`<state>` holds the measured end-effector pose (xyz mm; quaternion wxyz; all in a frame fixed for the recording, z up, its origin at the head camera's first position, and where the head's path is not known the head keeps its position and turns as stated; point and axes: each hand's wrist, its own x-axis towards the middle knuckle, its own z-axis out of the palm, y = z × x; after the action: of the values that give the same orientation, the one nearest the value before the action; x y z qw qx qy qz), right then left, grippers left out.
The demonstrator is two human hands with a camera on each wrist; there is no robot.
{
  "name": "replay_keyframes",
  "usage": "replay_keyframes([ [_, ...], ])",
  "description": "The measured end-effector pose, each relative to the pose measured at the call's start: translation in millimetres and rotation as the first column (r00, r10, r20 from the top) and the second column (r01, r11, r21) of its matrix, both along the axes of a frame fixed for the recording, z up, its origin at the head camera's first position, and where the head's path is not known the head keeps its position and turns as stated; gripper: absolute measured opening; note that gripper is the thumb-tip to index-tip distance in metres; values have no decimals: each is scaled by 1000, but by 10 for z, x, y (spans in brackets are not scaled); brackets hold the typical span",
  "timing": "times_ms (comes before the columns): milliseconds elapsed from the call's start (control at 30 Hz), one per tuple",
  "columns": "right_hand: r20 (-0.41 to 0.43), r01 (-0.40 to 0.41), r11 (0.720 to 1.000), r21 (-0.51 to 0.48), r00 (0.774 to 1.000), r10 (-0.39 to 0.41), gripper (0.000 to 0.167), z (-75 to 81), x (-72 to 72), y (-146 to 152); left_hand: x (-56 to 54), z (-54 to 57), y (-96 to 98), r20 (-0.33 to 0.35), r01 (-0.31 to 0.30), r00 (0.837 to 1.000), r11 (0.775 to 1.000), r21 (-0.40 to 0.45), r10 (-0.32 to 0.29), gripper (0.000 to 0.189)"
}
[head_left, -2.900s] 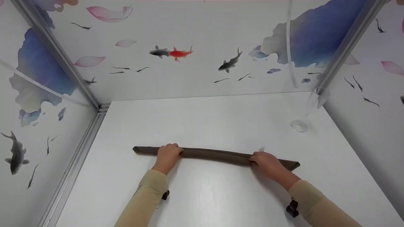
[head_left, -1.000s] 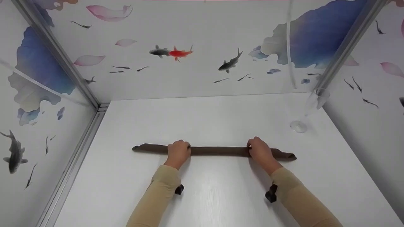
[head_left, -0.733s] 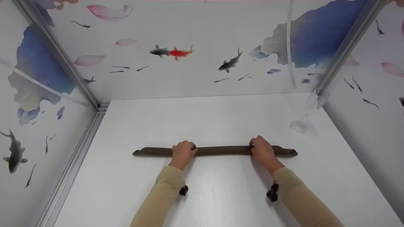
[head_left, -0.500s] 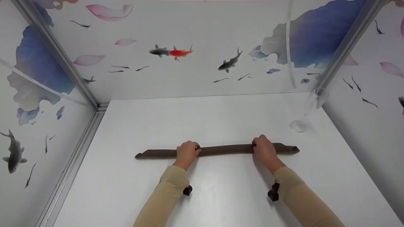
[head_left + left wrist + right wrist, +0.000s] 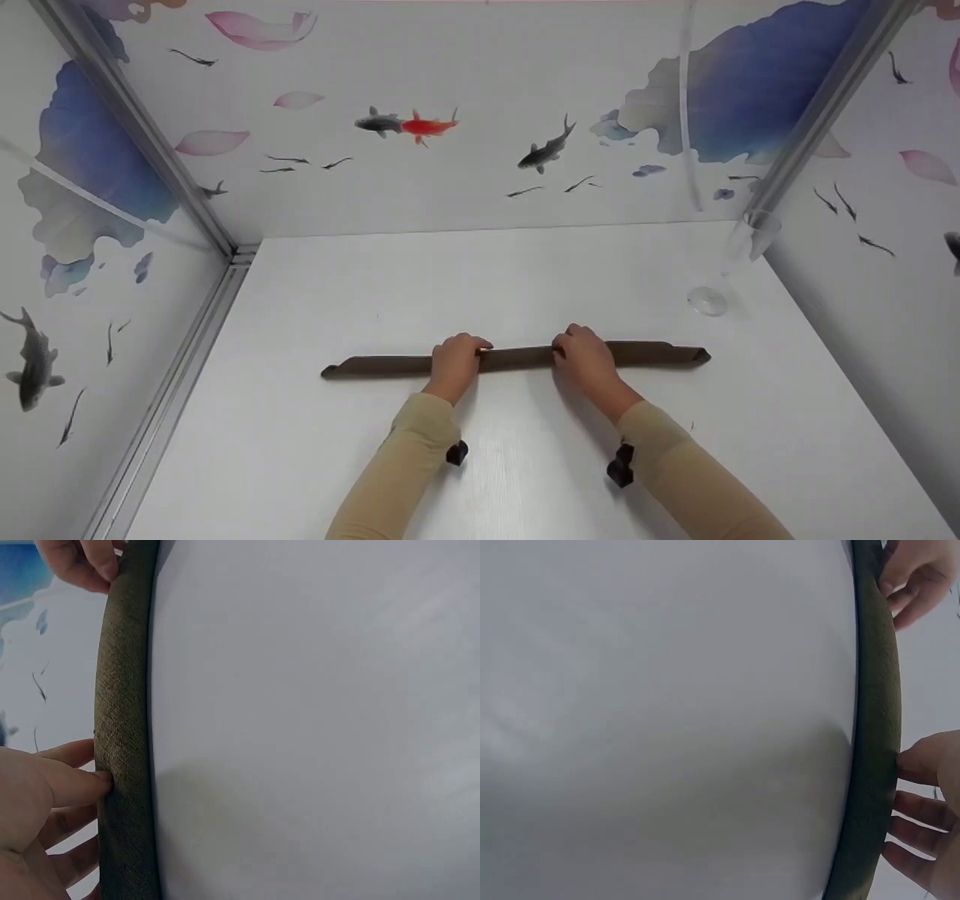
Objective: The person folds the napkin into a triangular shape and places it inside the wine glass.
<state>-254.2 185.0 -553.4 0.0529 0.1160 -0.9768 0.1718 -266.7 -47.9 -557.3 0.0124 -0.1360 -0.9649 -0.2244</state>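
A long, narrow roll of brown woven cloth (image 5: 517, 359) lies crosswise on the white table, with slanting ends. Left of its middle, my left hand (image 5: 456, 366) grips it; the left wrist view shows the thumb (image 5: 82, 786) on the near face and fingers behind. My right hand (image 5: 586, 361) holds the roll just right of its middle, fingers over the far side. In the right wrist view, that hand's thumb (image 5: 919, 759) and fingertips meet the roll's edge. A short stretch of cloth shows between the hands.
A clear stemmed glass (image 5: 707, 301) stands at the table's back right. White panels printed with fish and petals enclose the back and sides, with a metal rail (image 5: 169, 397) along the left edge. Both sleeved forearms reach in from the front, each with a black wrist device (image 5: 621, 466).
The hands have come closer together along the roll: the left slid rightward, the right leftward in the last half second. Since the oldest frame, the roll has straightened and its left end dropped slightly nearer.
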Motion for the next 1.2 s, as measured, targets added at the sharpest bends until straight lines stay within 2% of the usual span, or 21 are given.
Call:
replay_keyframes([
  [167, -61, -45, 998, 44, 997, 48, 4, -51, -15, -172, -11, 19, 91, -42, 7, 999, 1000, -20, -7, 24],
  [333, -77, -66, 997, 32, 995, 68, 4, -42, -19, -298, -36, 0, 172, -78, 34, 996, 999, -31, -37, 23],
  [500, -80, -70, 997, 21, 994, 72, 3, -62, -43, -385, -37, 3, 286, -50, 50, 997, 998, -25, -51, 15],
  [733, -8, -48, 999, -17, 999, 48, 6, -43, -93, -454, -67, 34, 397, -33, 48, 998, 996, -69, -51, 10],
  [867, 62, -36, 999, -22, 997, 37, 6, -21, -125, -471, -84, 53, 407, -2, 32, 999, 998, -48, -32, 8],
  [1033, 198, 0, 998, -64, 980, 12, 6, 0, -172, -477, -107, 48, 394, 41, 32, 999, 999, -14, -31, 11],
  [1200, 263, 10, 998, -69, 965, 8, 3, 17, -223, -480, -140, 49, 392, 92, 31, 995, 999, -8, -30, 19],
])
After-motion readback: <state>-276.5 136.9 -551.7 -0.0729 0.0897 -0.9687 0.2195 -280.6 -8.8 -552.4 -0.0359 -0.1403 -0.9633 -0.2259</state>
